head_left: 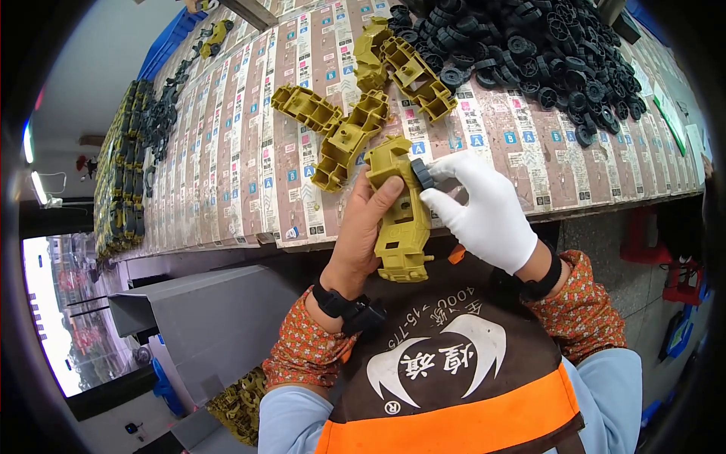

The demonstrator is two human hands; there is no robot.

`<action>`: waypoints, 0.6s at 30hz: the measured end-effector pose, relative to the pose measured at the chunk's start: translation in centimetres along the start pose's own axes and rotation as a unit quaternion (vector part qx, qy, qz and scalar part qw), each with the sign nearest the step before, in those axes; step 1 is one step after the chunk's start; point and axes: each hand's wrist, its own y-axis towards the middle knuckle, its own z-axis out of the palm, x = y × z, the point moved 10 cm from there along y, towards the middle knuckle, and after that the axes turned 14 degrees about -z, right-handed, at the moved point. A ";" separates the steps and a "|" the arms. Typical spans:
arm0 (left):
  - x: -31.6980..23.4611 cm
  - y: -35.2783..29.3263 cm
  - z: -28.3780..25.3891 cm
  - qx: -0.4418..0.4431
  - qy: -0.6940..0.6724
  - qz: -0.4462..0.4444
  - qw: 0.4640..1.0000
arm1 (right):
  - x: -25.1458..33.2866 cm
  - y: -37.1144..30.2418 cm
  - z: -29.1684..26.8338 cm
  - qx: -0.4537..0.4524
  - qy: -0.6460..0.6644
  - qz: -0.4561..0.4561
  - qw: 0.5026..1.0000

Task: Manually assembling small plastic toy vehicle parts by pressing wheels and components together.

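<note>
My bare left hand is closed around a yellow-green plastic toy vehicle body, its thumb pressed on the upper side. The body is held above my lap at the table's near edge. In my right hand, which wears a white glove, a small black toy wheel is pinched between thumb and fingers. That wheel touches the right side of the body near its far end. A bare axle stub juts from the same side, closer to me. Several more yellow-green vehicle bodies lie on the table just beyond my hands.
A large heap of black wheels covers the table's far right. Rows of yellow-green parts with black wheels line the left edge, beside dark loose parts. A grey box stands below left, near a pile of yellow-green parts.
</note>
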 end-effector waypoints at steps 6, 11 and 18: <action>1.0 -0.3 0.4 0.008 0.010 0.013 1.000 | -1.1 0.2 0.6 0.036 -0.005 0.029 0.999; 2.3 -0.3 0.1 0.053 -0.056 -0.064 0.995 | -4.8 -0.3 -0.1 -0.018 0.160 0.191 0.968; 2.3 -0.4 -0.9 -0.031 0.030 -0.017 0.999 | -5.8 -0.9 1.4 -0.016 0.263 0.224 0.938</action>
